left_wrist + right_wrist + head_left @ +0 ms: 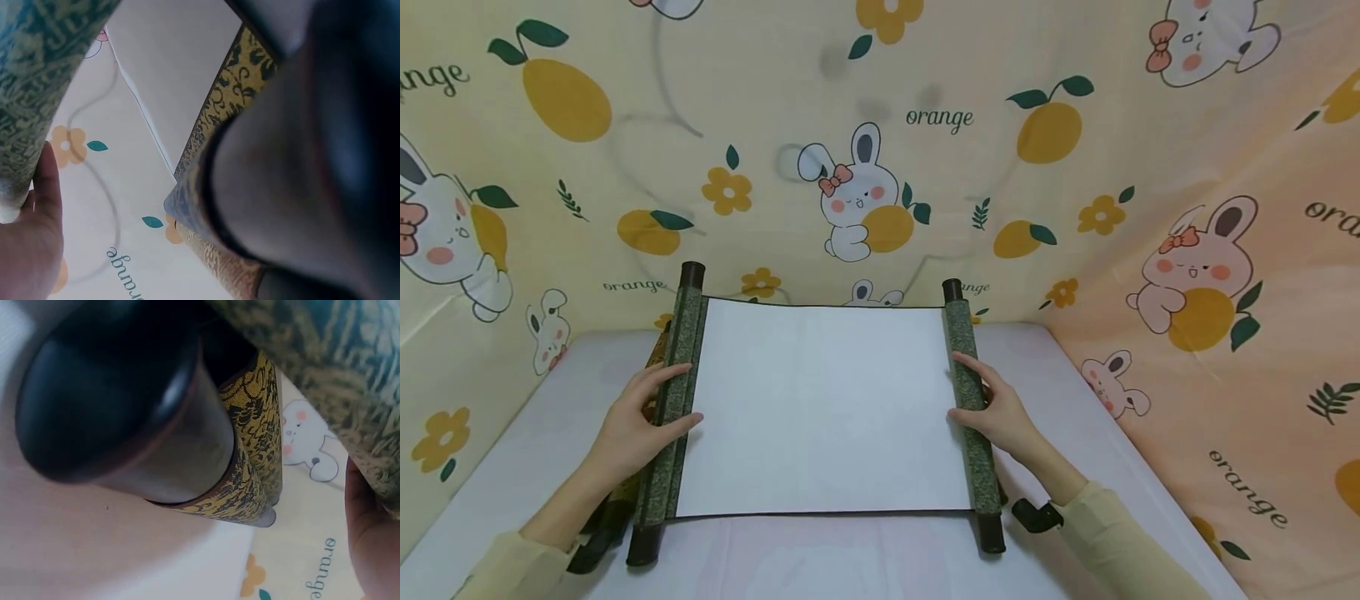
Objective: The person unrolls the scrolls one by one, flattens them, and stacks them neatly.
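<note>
A hanging scroll is spread between my two hands, its blank white sheet (820,408) facing up. Green patterned rolls with black end knobs run along both sides. My left hand (632,421) grips the left roll (679,408), thumb on the near face and fingers reaching over the top. On the other side, my right hand (1000,417) holds the right roll (970,400) between thumb and fingers. Gold-and-black patterned rolls (250,62) lie behind the green ones; in the right wrist view such a gold roll (259,425) ends in a large dark knob (106,394).
The scroll is above a white tabletop (820,558). A cloth backdrop (955,192) printed with rabbits, oranges and flowers rises behind and at the sides. A small black object (1036,515) sits at the right wrist, near the sleeve (1120,542).
</note>
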A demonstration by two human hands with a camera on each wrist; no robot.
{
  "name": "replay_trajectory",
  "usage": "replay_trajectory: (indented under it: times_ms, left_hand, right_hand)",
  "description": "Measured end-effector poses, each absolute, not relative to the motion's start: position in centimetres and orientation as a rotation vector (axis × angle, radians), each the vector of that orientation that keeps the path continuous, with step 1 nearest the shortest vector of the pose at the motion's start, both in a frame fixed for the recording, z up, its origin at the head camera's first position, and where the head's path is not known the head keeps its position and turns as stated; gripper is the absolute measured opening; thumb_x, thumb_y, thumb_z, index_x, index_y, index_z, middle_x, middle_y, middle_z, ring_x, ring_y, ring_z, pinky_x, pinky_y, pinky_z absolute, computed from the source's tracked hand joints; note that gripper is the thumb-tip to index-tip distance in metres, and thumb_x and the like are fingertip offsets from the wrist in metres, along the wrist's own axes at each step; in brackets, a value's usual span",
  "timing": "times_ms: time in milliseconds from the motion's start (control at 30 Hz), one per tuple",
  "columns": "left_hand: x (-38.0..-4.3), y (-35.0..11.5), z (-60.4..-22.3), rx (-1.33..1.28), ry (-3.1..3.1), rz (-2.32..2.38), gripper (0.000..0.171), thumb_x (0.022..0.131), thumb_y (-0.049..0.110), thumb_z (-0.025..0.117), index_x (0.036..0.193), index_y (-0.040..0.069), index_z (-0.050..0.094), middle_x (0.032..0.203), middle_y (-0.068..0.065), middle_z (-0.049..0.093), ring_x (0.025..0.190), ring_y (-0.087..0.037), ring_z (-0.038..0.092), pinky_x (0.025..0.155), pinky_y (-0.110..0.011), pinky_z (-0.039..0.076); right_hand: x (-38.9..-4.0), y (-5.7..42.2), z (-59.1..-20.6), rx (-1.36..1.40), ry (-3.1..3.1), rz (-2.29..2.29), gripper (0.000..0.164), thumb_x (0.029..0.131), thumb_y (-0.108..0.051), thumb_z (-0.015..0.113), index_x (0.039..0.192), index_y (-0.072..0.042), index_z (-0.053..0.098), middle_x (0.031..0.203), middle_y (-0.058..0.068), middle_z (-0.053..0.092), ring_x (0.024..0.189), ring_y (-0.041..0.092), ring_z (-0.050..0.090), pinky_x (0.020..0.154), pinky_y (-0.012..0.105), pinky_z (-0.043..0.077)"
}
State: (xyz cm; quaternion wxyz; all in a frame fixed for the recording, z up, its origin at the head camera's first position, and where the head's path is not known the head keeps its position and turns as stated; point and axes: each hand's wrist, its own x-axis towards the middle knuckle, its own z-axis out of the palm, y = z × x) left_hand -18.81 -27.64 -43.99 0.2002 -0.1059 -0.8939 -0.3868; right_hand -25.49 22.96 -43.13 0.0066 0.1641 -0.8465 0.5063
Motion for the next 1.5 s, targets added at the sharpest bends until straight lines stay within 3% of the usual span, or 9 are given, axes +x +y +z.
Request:
replay_trajectory:
  times_ms: [167, 367, 633, 900, 1000, 1067, 1167, 1233, 1500]
  left_hand:
    - [-19.0, -28.1, -44.3, -0.282, -2.505, -1.054, 0.066, 0.081, 0.008, 0.073, 0.140, 0.021, 0.045, 0.143, -0.019, 0.037, 0.124, -0.044, 0.038, 0.084, -0.056, 0.040]
    - [-19.1, -28.5, -44.3, -0.238, -2.529, -1.010, 0.063, 0.085, 0.012, 0.070, 0.141, 0.024, 0.043, 0.141, -0.017, 0.042, 0.104, -0.034, 0.050, 0.067, -0.036, 0.044]
    - [-19.0, -28.8, -44.0, -0.234, -2.527, -1.036, 0.063, 0.084, 0.009, 0.069, 0.141, 0.020, 0.043, 0.141, -0.019, 0.041, 0.107, -0.035, 0.049, 0.075, -0.045, 0.041]
    - [-18.9, -29.1, -44.1, -0.288, -2.481, -1.103, 0.059, 0.085, 0.004, 0.068, 0.139, 0.014, 0.047, 0.145, -0.024, 0.032, 0.110, -0.046, 0.046, 0.081, -0.059, 0.040]
    - [-19.0, -29.2, -44.2, -0.279, -2.501, -1.114, 0.054, 0.087, 0.007, 0.066, 0.138, 0.013, 0.048, 0.146, -0.023, 0.030, 0.111, -0.048, 0.045, 0.083, -0.061, 0.040]
    - [-19.1, -29.2, -44.3, -0.275, -2.520, -1.106, 0.052, 0.089, 0.009, 0.065, 0.138, 0.014, 0.049, 0.147, -0.023, 0.030, 0.112, -0.048, 0.046, 0.082, -0.059, 0.041]
    - [-19.3, -29.2, -44.5, -0.279, -2.534, -1.100, 0.049, 0.090, 0.011, 0.064, 0.137, 0.013, 0.050, 0.146, -0.024, 0.031, 0.111, -0.050, 0.046, 0.082, -0.058, 0.041]
    - [-19.4, -29.1, -44.6, -0.280, -2.540, -1.098, 0.048, 0.090, 0.012, 0.064, 0.137, 0.011, 0.051, 0.145, -0.025, 0.030, 0.112, -0.052, 0.046, 0.082, -0.059, 0.041]
    - [-19.9, -29.0, -44.4, -0.265, -2.577, -1.077, 0.047, 0.088, 0.011, 0.066, 0.133, 0.007, 0.052, 0.144, -0.029, 0.030, 0.116, -0.053, 0.042, 0.086, -0.065, 0.038]
  right_hand:
    - [-25.1, 22.9, -42.5, 0.549, -2.597, 1.584, 0.081, 0.080, 0.001, 0.072, 0.145, -0.029, 0.035, 0.147, 0.012, 0.033, 0.123, 0.034, 0.042, 0.088, 0.048, 0.045]
    - [-24.1, 23.0, -40.9, 0.564, -2.593, 1.616, 0.079, 0.081, 0.003, 0.070, 0.147, -0.021, 0.033, 0.137, 0.024, 0.043, 0.112, 0.038, 0.048, 0.080, 0.044, 0.047]
    - [-25.5, 24.6, -42.6, 0.554, -2.607, 1.562, 0.077, 0.081, 0.002, 0.069, 0.144, -0.031, 0.038, 0.147, 0.005, 0.035, 0.109, 0.032, 0.051, 0.080, 0.037, 0.046]
    - [-25.7, 25.5, -42.7, 0.500, -2.610, 1.585, 0.070, 0.083, 0.004, 0.058, 0.142, -0.030, 0.043, 0.151, -0.002, 0.032, 0.129, 0.028, 0.037, 0.091, 0.044, 0.038]
    - [-25.7, 25.8, -42.7, 0.431, -2.630, 1.594, 0.068, 0.084, 0.004, 0.053, 0.141, -0.032, 0.045, 0.151, -0.002, 0.032, 0.095, 0.025, 0.051, 0.070, 0.035, 0.041]
    - [-25.8, 25.9, -42.6, 0.396, -2.632, 1.607, 0.066, 0.085, 0.002, 0.053, 0.141, -0.033, 0.045, 0.151, -0.002, 0.033, 0.091, 0.024, 0.047, 0.065, 0.035, 0.039]
    - [-26.1, 26.2, -42.7, 0.365, -2.636, 1.613, 0.062, 0.088, -0.008, 0.062, 0.141, -0.035, 0.044, 0.152, -0.004, 0.031, 0.110, 0.027, 0.048, 0.076, 0.039, 0.045]
    - [-26.2, 26.3, -42.9, 0.367, -2.646, 1.597, 0.066, 0.085, -0.017, 0.071, 0.142, -0.036, 0.043, 0.153, -0.004, 0.028, 0.135, 0.028, 0.029, 0.094, 0.049, 0.040]
    - [-26.9, 26.7, -42.9, 0.457, -2.606, 1.574, 0.075, 0.083, -0.008, 0.072, 0.144, -0.034, 0.037, 0.151, 0.007, 0.029, 0.127, 0.033, 0.041, 0.089, 0.048, 0.045]
